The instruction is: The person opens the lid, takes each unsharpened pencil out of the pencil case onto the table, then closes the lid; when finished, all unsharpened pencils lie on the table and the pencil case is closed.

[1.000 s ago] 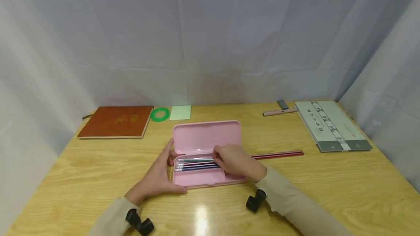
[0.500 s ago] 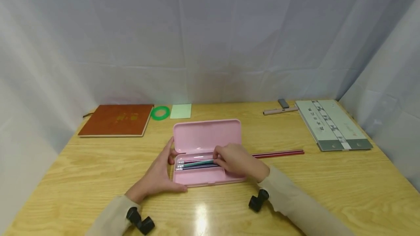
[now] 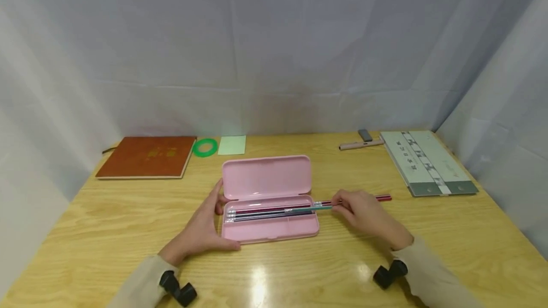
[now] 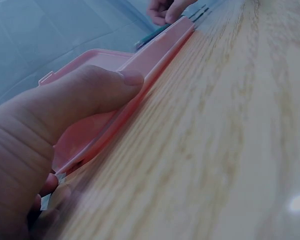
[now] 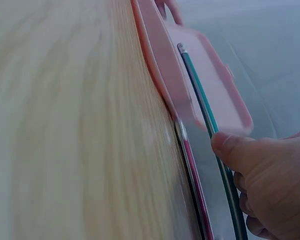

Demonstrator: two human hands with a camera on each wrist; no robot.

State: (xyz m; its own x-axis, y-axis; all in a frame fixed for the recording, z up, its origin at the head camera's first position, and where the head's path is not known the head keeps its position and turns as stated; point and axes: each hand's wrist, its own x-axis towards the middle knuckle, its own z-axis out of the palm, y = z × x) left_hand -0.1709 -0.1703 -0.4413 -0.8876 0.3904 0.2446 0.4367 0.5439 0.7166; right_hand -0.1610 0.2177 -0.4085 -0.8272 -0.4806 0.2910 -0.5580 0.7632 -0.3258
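A pink pencil case (image 3: 267,177) lies with its lid up in the head view, several striped pencils (image 3: 252,216) with silver ends in its long compartment. My left hand (image 3: 203,232) grips the case's left end, thumb on the front rim and fingers round the back. Past the right end, my right hand (image 3: 366,215) pinches a green pencil (image 5: 205,107) between thumb and fingers. The pencil's eraser end points left over the case, raised above the rim in the right wrist view. Two dark and red pencils (image 5: 196,180) lie on the table under it, partly behind the right hand.
Along the back are a brown notebook (image 3: 147,158), a green tape roll (image 3: 205,148), a pale sticky-note pad (image 3: 232,145), a pinkish pen (image 3: 359,145) and a small grey block (image 3: 365,135). A pale green notebook (image 3: 428,163) lies at the right.
My right hand has drawn the green pencil rightward, from inside the case to beyond its right end. My left hand keeps its hold on the case.
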